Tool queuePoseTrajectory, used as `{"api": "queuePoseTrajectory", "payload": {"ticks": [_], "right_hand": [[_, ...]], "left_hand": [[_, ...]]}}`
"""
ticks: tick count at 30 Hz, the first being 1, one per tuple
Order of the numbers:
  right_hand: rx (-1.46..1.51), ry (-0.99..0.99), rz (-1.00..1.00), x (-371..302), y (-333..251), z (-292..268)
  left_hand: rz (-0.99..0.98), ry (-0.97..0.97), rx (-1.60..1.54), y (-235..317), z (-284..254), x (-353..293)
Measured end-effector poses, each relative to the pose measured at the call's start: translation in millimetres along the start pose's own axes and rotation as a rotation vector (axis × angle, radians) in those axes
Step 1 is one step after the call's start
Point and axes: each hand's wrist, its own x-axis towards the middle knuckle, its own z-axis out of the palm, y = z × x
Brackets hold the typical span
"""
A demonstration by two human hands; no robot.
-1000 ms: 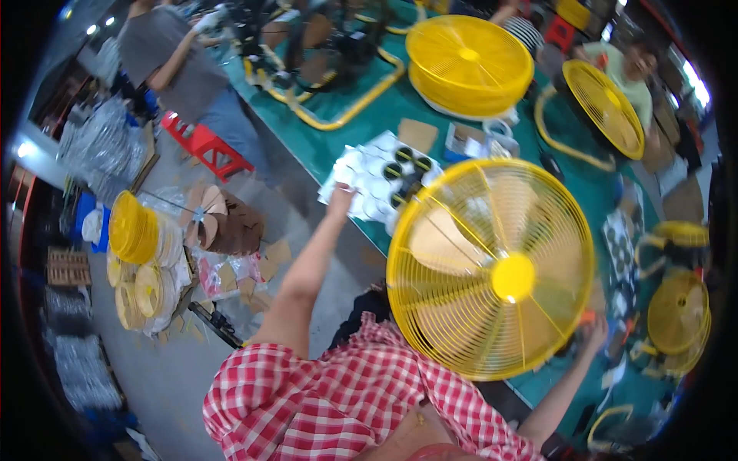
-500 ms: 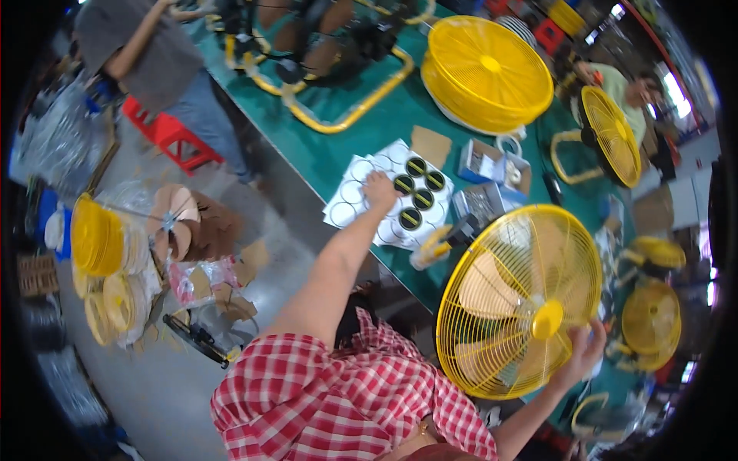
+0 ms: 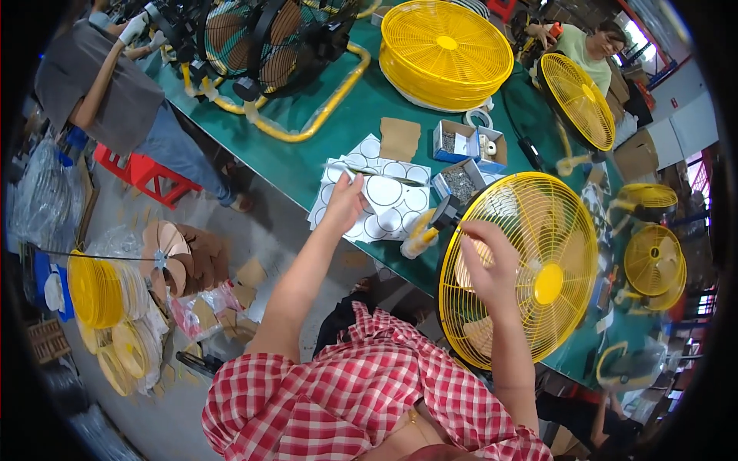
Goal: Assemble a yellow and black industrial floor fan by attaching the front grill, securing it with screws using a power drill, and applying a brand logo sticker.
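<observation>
White sheets (image 3: 327,196) printed with round outlines lie on the green table, in front of me. My left hand (image 3: 344,206) is closed at the upper sheet of round labels (image 3: 387,192), fingers pinched by its edge. That sheet looks lifted and bent, with thin dark green slivers along its upper side; the dark label faces are hidden. My right hand (image 3: 492,265) is raised before a fan with a yellow wire guard (image 3: 547,283), fingers and thumb apart, with nothing visible in them. Brown blades show through the guard.
Blue boxes of small parts (image 3: 460,184) and a brown cardboard piece (image 3: 400,139) adjoin the sheets. Stacked yellow guards (image 3: 446,54) and black fans (image 3: 269,46) stand farther back. One co-worker (image 3: 115,84) works at far left, another (image 3: 588,58) at far right.
My right hand has left the fan guard's right side and come up to its left. My left hand has moved slightly left, and the sheet's dark round labels no longer show face-on.
</observation>
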Motion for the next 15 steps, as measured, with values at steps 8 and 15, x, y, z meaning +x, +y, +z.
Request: {"api": "queuePoseTrajectory", "payload": {"ticks": [8, 15], "right_hand": [[-0.244, 0.000, -0.287, 39.7, 9.4, 72.6], [0.067, 0.003, 0.192, 11.1, 17.2, 65.0]], "left_hand": [[0.149, -0.374, -0.307, 4.7, 20.4, -76.5], [0.038, -0.643, -0.465, -38.8, 25.1, -61.7]]}}
